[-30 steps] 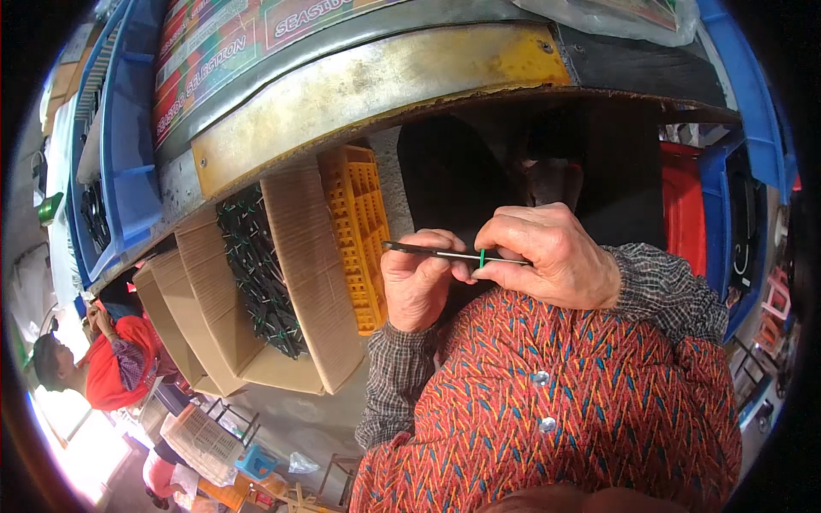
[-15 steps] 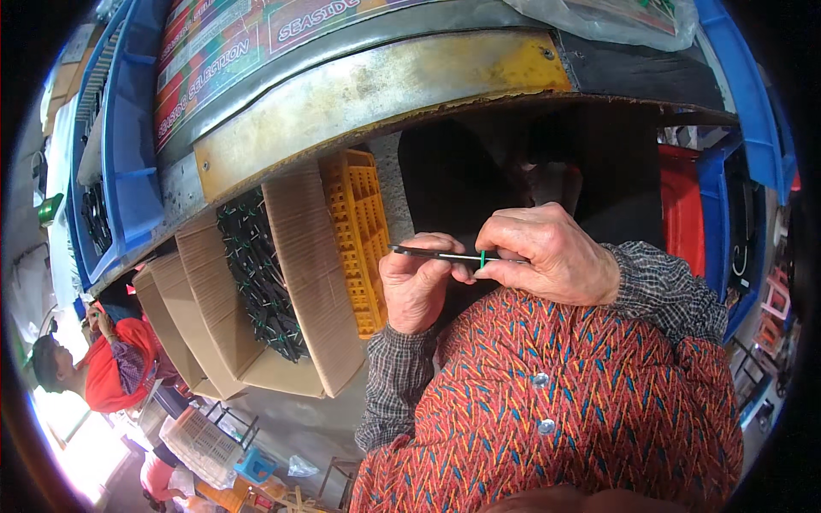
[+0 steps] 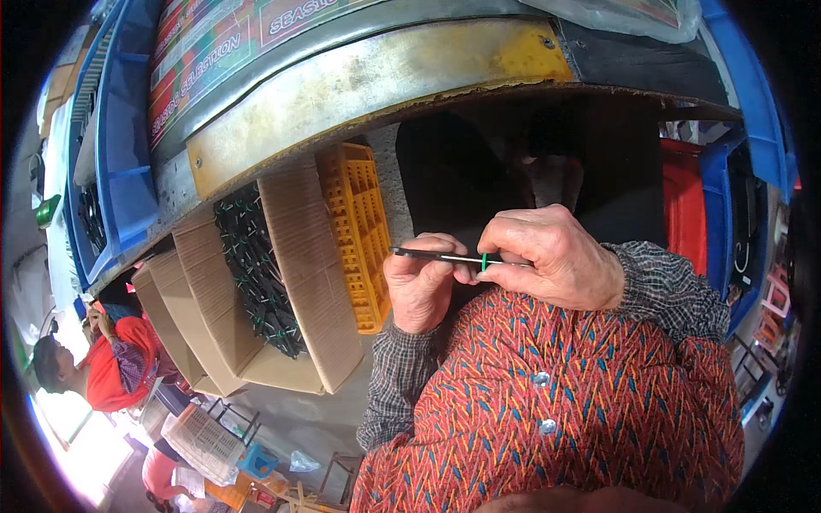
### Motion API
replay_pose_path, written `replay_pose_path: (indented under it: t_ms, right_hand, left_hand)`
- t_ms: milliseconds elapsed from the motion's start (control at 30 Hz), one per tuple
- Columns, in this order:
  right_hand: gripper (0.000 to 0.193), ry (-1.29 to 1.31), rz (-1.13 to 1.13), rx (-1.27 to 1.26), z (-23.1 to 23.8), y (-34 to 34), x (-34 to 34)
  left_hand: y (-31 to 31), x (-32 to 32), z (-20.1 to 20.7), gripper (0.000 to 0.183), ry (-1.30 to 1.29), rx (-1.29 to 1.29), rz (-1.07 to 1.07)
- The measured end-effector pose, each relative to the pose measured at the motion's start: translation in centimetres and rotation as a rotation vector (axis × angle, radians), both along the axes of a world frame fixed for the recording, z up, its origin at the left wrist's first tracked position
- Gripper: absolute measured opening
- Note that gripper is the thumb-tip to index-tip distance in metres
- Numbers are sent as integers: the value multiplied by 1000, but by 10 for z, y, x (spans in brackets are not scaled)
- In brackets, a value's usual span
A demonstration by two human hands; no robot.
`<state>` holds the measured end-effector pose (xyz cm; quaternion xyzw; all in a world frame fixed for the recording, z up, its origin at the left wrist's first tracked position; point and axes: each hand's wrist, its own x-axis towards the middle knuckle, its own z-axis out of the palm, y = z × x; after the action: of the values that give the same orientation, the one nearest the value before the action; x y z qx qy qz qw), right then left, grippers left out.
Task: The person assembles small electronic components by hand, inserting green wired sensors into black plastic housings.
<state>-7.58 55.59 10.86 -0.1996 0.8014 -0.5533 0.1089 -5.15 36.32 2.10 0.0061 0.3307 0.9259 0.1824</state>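
Observation:
Just in front of my chest, both hands hold one slim black stick-like piece [image 3: 428, 254] level, with a green band [image 3: 485, 262] around it. My left hand [image 3: 419, 291] pinches its dark end between thumb and fingers. On the other side, my right hand [image 3: 552, 256] is closed on the end by the green band, thumb and forefinger touching there. The right fingers hide that end, so its exact kind does not show. To the left, an open cardboard box [image 3: 312, 282] holds many black pieces [image 3: 256, 265] with green bits.
A metal-edged bench [image 3: 376, 81] runs across ahead, bearing printed cartons [image 3: 205, 64] and a blue crate [image 3: 128, 162]. Below it stands a yellow plastic crate [image 3: 359, 231]. At right are a red bin [image 3: 684, 205] and blue crates [image 3: 765, 128]. Another person [image 3: 124, 359] is at far left.
The view has shifted slightly. My hands keep nearly the same hold on the black piece, and the green band stays beside my right fingertips.

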Motion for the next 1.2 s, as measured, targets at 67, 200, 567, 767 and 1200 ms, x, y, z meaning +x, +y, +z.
replay_pose_path:
  t_ms: [67,200,567,767,1200]
  right_hand:
    - [16,-105,0,5,5,-2,0]
    - [15,-114,11,7,-1,-2,-1]
    - [17,53,-6,-4,-13,-6,8]
    - [16,-147,19,0,-6,-5,2]
    - [18,-160,32,-31,-6,-11,1]
  left_hand:
    - [-2,1,-1,18,23,-29,-5]
    - [-2,2,-1,18,16,-42,9]
    - [-5,9,-3,19,19,-23,35]
    - [-11,11,-7,18,89,-170,44]
    - [-18,14,-9,17,139,-287,51]
